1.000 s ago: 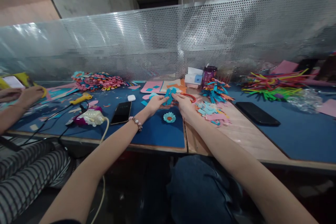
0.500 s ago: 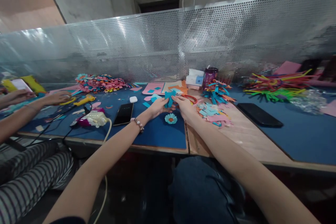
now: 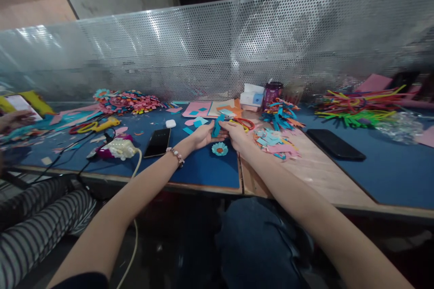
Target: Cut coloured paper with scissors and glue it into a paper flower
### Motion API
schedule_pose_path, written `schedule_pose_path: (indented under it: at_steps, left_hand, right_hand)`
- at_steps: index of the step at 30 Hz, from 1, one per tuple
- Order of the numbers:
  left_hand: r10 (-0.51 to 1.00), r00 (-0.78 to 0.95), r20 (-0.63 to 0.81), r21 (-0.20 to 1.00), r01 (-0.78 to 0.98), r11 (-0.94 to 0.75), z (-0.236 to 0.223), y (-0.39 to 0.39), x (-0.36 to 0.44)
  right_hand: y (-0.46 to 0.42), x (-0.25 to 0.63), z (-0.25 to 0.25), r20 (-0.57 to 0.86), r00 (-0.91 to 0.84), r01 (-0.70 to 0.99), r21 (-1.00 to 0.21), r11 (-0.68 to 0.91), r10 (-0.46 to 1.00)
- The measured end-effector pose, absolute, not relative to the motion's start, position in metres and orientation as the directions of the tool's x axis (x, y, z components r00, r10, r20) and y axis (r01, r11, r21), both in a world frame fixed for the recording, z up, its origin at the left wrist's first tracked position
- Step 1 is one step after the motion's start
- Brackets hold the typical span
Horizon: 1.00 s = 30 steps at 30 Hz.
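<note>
Between my two hands is a teal-blue strip (image 3: 218, 125), felt or paper by its look. My left hand (image 3: 203, 136) pinches it from the left, with some fingers stretched behind it. From the other side, my right hand (image 3: 238, 135) grips its right edge, fingertips partly hidden. A light-blue flower with an orange-brown centre (image 3: 219, 149) lies on the blue mat (image 3: 203, 174) just below them. Scissors with red and yellow handles (image 3: 244, 123) rest beyond my right hand. Light-blue cut pieces (image 3: 200, 122) lie beyond my left.
Phones lie at left (image 3: 158, 142) and right (image 3: 335, 144). A power strip (image 3: 118, 148) with cables and a yellow glue gun (image 3: 110, 123) are farther left. Scraps (image 3: 276, 142) pile right of my hands. A co-worker's hand (image 3: 15, 120) is by a phone at far left.
The blue strip looked wider with split ends; now it appears narrower and more upright between my fingers. The co-worker's outstretched hand has drawn back from the yellow glue gun. The view has tilted slightly down.
</note>
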<state>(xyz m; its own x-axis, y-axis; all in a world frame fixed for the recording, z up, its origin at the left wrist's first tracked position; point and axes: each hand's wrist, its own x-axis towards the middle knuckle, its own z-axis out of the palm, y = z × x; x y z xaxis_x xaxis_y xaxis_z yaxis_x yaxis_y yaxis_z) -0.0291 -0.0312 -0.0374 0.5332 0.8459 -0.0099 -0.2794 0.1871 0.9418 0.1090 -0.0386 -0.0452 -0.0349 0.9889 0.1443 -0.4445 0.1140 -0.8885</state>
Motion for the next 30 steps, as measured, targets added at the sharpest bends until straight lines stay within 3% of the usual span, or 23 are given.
schedule_pose_path:
  at_steps: [5, 11, 14, 21, 30]
  left_hand:
    - [0.842, 0.536, 0.053, 0.961, -0.257, 0.103, -0.039, -0.034, -0.024]
    - [0.854, 0.497, 0.153, 0.967, -0.255, -0.025, -0.044, -0.031, -0.022]
    - [0.850, 0.496, 0.178, 0.970, -0.232, -0.068, -0.044, -0.030, -0.024]
    - [0.816, 0.520, 0.251, 0.968, -0.141, -0.208, -0.041, -0.033, -0.021]
    - [0.820, 0.519, 0.242, 0.967, -0.054, -0.250, -0.043, -0.031, -0.022]
  right_hand:
    - [-0.043, 0.109, -0.041, 0.191, 0.045, -0.303, -0.933, 0.196, 0.981]
    - [-0.039, 0.113, -0.039, 0.462, 0.125, 0.043, -0.887, 0.461, 0.878]
    - [-0.034, 0.119, -0.037, 0.546, 0.144, 0.133, -0.837, 0.530, 0.826]
    - [-0.035, 0.135, -0.026, 0.664, -0.007, 0.218, -0.729, 0.649, 0.748]
    - [-0.041, 0.132, -0.025, 0.738, -0.122, 0.406, -0.573, 0.712, 0.663]
